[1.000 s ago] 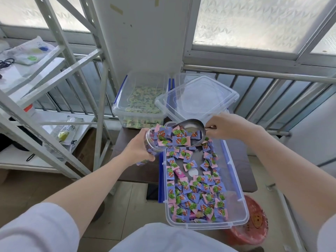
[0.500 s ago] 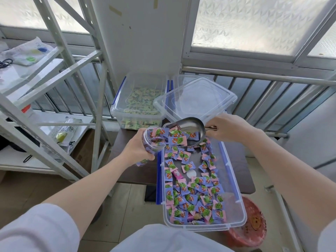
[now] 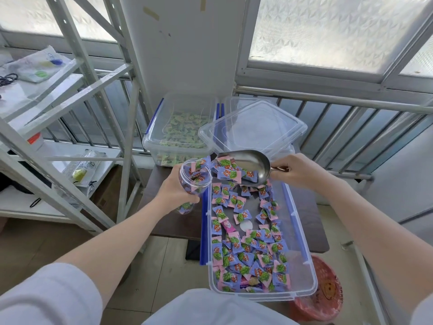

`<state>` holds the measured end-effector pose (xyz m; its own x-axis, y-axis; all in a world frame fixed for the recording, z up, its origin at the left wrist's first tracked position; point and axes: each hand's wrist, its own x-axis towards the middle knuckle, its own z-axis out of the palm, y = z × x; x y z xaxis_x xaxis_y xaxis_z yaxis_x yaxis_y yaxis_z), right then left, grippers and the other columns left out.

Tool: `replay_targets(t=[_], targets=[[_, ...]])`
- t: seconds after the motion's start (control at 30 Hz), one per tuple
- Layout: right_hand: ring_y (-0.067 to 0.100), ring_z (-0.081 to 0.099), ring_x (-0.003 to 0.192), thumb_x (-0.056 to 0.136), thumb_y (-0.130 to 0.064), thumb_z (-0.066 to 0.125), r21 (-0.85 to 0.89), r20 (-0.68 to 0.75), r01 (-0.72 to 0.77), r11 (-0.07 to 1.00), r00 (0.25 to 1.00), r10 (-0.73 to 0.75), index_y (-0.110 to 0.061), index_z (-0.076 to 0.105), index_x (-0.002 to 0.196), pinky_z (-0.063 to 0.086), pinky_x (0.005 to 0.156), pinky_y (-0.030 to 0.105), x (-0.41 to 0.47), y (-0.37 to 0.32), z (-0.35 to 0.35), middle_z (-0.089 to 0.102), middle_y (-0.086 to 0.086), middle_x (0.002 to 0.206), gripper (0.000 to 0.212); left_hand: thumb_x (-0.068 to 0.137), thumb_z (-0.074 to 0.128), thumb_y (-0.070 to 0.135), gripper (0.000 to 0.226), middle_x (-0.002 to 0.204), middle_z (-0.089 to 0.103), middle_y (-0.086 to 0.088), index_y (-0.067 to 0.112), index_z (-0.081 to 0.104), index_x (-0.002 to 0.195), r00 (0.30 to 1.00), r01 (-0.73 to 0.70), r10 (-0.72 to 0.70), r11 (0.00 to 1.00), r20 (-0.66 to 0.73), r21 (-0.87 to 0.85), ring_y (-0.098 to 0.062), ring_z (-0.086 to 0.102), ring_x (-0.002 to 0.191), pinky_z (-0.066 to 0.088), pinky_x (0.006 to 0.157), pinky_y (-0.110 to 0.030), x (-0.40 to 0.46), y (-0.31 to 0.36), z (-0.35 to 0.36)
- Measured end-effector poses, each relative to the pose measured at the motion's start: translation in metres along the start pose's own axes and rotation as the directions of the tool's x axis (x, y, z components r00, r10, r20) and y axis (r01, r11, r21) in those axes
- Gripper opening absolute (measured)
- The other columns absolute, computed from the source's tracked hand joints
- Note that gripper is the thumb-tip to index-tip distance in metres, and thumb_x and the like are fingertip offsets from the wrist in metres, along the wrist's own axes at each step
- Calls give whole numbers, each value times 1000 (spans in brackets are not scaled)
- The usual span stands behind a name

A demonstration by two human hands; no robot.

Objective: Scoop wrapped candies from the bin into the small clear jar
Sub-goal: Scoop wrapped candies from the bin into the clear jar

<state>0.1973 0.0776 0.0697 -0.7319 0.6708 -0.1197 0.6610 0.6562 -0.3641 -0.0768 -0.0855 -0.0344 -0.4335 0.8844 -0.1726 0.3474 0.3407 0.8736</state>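
My left hand (image 3: 176,191) grips a small clear jar (image 3: 195,178), tilted with its mouth toward the right, partly filled with wrapped candies. In my right hand (image 3: 297,170) is the handle of a metal scoop (image 3: 246,162), tipped left with its lip close to the jar's mouth. Purple and pink wrapped candies (image 3: 228,172) slide from the scoop toward the jar. Below them a clear bin (image 3: 302,261) with blue side clips holds many more of the same candies (image 3: 248,252).
A second clear bin (image 3: 181,130) with green candies stands behind, and a clear lid (image 3: 253,129) leans over another tub. The bins rest on a dark table (image 3: 318,233). A metal shelf rack (image 3: 77,118) stands left, a red basket (image 3: 321,299) below right.
The scoop has tilted further toward the jar and candies have slid to its lip. The jar has turned a little more upright under the scoop.
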Motion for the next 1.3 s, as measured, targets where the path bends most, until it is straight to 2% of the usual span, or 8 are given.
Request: replay_targets(t=[0.17, 0.27, 0.43, 0.53, 0.67, 1.07, 1.2, 1.3], targets=[[17, 39, 57, 86, -24, 58, 45, -19, 0, 999, 1000, 1, 1, 60, 75, 32, 57, 32, 3, -5, -4, 57, 16, 64, 27, 54, 87, 10, 86, 108, 65, 9, 28, 42, 124, 1000, 11, -11, 1000, 8, -6, -15, 64, 100, 52, 90, -34, 1, -1, 4], [16, 37, 55, 86, -25, 58, 1, 3, 20, 1000, 1000, -20, -1, 58, 73, 31, 54, 31, 7, -17, 1, 49, 5, 57, 27, 51, 87, 12, 87, 107, 67, 10, 30, 43, 124, 1000, 6, -5, 1000, 26, -17, -14, 65, 100, 53, 92, -38, 1, 2, 7], [23, 36, 55, 82, -27, 51, -205, 51, 49, 978, 998, -39, -12, 41, 58, 31, 51, 29, 18, -40, -2, 42, 1, 55, 30, 55, 83, 6, 84, 107, 64, 11, 30, 41, 124, 997, -57, 52, 995, 57, 85, -12, 61, 99, 48, 79, -23, -1, 9, 9], [25, 42, 54, 80, -25, 50, -362, 64, 39, 932, 998, -16, -10, 57, 66, 31, 47, 23, 27, -58, -12, 54, 5, 64, 22, 55, 81, 4, 86, 104, 63, 9, 26, 41, 127, 993, -96, 83, 979, 79, 179, -10, 60, 88, 45, 68, -17, -2, 7, 8], [28, 49, 61, 77, -23, 56, -482, 46, 61, 874, 998, -44, -11, 69, 82, 30, 47, 21, 39, -67, -18, 66, 10, 79, 18, 52, 79, 6, 84, 98, 66, 7, 31, 42, 123, 994, -74, 59, 981, 87, 179, -11, 63, 70, 52, 63, -23, -2, 2, 5], [25, 48, 58, 81, -28, 52, -414, 85, 67, 908, 996, -35, -12, 66, 76, 34, 48, 24, 32, -55, -10, 66, 7, 74, 22, 56, 82, 4, 82, 101, 62, 9, 28, 41, 123, 996, -31, 13, 979, 91, 201, -11, 60, 87, 41, 63, -10, -5, -1, 5], [24, 46, 55, 83, -31, 53, -319, 90, 35, 947, 996, -6, -19, 46, 51, 37, 50, 28, 30, -39, -11, 50, -2, 55, 35, 55, 84, 5, 86, 105, 63, 7, 25, 41, 126, 997, -22, 10, 983, 71, 180, -13, 61, 92, 42, 65, -12, -4, -1, 1], [20, 34, 52, 81, -33, 54, -218, 108, 13, 976, 994, 11, -12, 42, 51, 32, 52, 31, 25, -26, -3, 41, 1, 51, 38, 55, 84, 3, 81, 98, 63, 11, 28, 41, 120, 998, -3, -8, 985, 62, 172, -3, 60, 84, 40, 62, -9, -7, 0, 1]])
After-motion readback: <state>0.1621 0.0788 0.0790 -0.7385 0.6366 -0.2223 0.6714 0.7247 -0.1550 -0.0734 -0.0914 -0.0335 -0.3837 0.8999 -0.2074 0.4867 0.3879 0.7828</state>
